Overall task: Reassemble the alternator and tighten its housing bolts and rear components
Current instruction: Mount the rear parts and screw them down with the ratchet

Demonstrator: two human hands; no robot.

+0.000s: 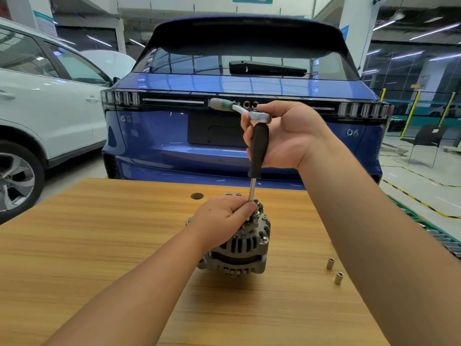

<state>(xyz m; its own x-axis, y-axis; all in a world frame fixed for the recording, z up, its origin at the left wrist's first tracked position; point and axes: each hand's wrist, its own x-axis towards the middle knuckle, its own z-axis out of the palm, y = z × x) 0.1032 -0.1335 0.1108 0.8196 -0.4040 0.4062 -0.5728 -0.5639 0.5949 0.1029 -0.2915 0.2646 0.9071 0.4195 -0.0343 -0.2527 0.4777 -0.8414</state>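
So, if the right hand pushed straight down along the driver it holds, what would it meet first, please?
Most likely the left hand, which grips the driver shaft just above the alternator. The right hand holds the black handle directly above it, though depth is hard to judge.

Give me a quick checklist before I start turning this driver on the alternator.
1. Alternator seated on the wooden table: ok, it stands upright on its base.
2. Left hand steadying the lower shaft at the alternator's top: ok, fingers wrapped round it.
3. Right hand on the driver's black handle: ok, gripping it near the ratchet on top.
4. Driver shaft upright: not ok, it leans slightly.
5. Tip seated on the fastener: cannot tell, the left hand hides it.
6. Two loose sockets clear of the work: ok, standing apart to the right.
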